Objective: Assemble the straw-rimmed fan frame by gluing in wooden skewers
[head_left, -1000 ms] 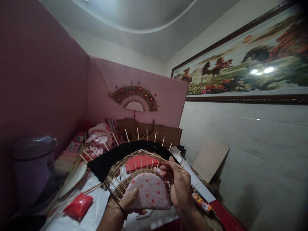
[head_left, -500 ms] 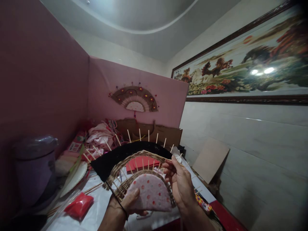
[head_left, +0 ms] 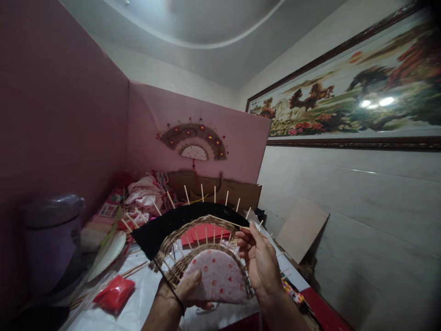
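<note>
A half-round fan frame (head_left: 193, 209) fills the lower middle, with a black outer band, brown woven bands and pale sticks poking out along its top edge. My left hand (head_left: 188, 292) grips its base from the lower left, thumb over the half-round pad (head_left: 220, 280) of white cloth with red dots. Fingers pinched, my right hand (head_left: 257, 257) holds a thin straw-coloured strand (head_left: 227, 221) that runs taut to the upper woven band. A black cord hangs from the fan's left corner across my left wrist.
A finished-looking fan (head_left: 195, 141) hangs on the pink partition (head_left: 144, 110). On the table lie a red packet (head_left: 115, 293), red paper (head_left: 193, 235), pink cloth (head_left: 146, 191) and a white plate (head_left: 108, 257). A lidded bin (head_left: 51, 248) stands left; a board (head_left: 303, 230) leans right.
Almost nothing differs. The fan and both hands appear shifted very slightly right along with the whole view; the right hand keeps its pinch on the strand.
</note>
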